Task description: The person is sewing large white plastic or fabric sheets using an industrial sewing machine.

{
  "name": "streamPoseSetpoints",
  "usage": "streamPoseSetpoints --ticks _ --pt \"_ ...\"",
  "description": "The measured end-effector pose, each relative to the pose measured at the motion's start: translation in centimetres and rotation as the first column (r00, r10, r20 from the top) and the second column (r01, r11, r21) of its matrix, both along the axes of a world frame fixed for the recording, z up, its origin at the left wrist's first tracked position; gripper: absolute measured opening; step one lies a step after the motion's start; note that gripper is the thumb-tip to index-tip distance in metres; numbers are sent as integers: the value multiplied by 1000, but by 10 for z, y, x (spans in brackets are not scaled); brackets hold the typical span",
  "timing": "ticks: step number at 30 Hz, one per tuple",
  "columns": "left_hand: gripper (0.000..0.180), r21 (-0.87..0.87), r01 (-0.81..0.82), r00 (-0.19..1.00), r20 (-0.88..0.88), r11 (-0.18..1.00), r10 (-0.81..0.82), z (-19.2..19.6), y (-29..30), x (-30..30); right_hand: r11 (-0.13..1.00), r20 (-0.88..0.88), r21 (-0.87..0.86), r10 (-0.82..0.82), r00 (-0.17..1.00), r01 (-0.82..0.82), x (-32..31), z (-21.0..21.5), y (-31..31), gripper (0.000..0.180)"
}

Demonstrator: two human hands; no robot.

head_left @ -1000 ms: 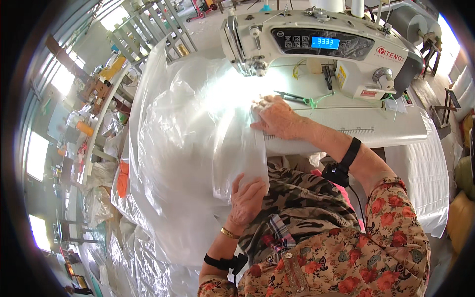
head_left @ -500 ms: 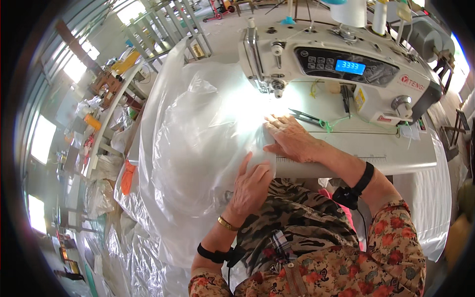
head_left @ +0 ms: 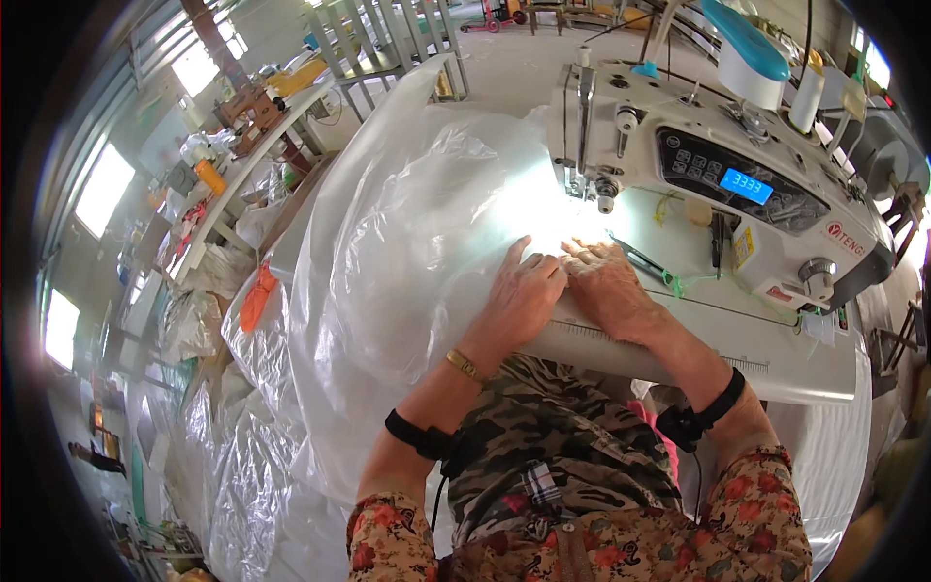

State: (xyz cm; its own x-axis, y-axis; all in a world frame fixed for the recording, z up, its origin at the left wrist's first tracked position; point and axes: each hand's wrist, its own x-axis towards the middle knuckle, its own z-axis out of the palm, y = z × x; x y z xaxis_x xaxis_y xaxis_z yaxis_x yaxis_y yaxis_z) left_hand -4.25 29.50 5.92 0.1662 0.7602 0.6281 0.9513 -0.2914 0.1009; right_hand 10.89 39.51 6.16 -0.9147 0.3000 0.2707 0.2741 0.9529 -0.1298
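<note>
Nearest my remote view, floral sleeves (head_left: 756,504) flank a camouflage garment (head_left: 562,427) at the table's front edge. Beyond it, both bare hands lie side by side below the needle end. The left hand (head_left: 527,296) rests on the translucent plastic sheet (head_left: 407,242), fingers together and bent; I cannot tell whether it pinches a fold or only presses. The right hand (head_left: 609,289) lies just beside it, palm down, fingers directed toward the needle area; glare whitens its fingertips, so its hold is likewise undecided. The sheet spreads from the hands leftward across the white worktable (head_left: 805,378) and hangs over its near left side.

I judge the step in hand to be alignment of the sheet's right edge under the sewing machine (head_left: 727,165). The next move, in my reading, calls for both hands to hold that edge flat and straight, fingertips clear of the needle.

Just right of the right hand lies a dark slender tool (head_left: 642,260), with green thread (head_left: 674,282) at its near end. Farther off stand a thread cone (head_left: 752,78) and, at upper left, a metal rack (head_left: 373,58).
</note>
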Motion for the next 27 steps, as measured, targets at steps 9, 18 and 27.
streamPoseSetpoints --ticks 9,18,27 --pt "6 -196 61 989 143 979 -33 6 22 -21 999 -133 16 -41 990 44 -3 -13 7 40" --pt "22 -257 70 997 52 964 -58 6 51 -61 997 -118 41 -59 991 64 -6 -13 7 37" --pt "7 -134 -80 993 71 988 90 -8 79 -78 989 -209 13 -139 968 145 1 -11 5 37"
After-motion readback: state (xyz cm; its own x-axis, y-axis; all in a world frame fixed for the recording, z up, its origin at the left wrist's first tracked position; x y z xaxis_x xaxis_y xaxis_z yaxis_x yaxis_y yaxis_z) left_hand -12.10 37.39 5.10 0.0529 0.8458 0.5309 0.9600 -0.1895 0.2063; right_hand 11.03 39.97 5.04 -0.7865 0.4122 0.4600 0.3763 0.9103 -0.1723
